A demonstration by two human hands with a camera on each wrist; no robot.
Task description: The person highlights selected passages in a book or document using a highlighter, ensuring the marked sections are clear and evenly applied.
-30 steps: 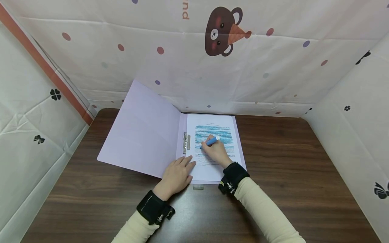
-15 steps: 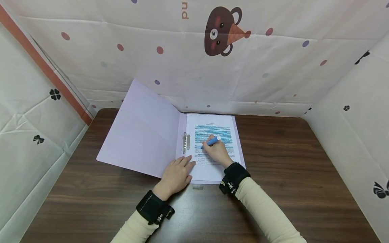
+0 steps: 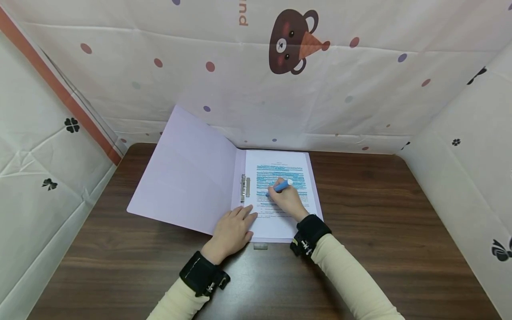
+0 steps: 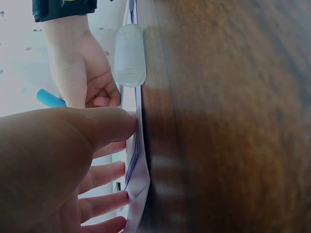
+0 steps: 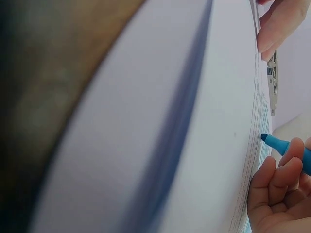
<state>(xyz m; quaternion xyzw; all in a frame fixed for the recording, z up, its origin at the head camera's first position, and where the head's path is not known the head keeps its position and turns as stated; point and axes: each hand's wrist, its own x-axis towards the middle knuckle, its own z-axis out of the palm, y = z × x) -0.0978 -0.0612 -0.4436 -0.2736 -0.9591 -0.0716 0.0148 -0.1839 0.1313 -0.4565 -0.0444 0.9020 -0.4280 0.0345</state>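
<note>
My right hand pinches a blue marker, its tip down at the lines of print on a white sheet. Blue strokes cover most of the upper lines; the lowest lines are plain black. In the right wrist view the dark tip of the marker is bare and close to the paper. My left hand rests with fingers spread on the lower left of the sheet and the folder's edge. The sheet lies in an open lilac folder, whose cover leans up to the left.
A metal clip stands along the folder's spine. A small translucent piece sits at the folder's front edge on the brown wooden table. Printed fabric hangs behind and at both sides.
My right hand and the marker have shifted slightly to the right along a line of print. My left hand and the folder stay in place.
</note>
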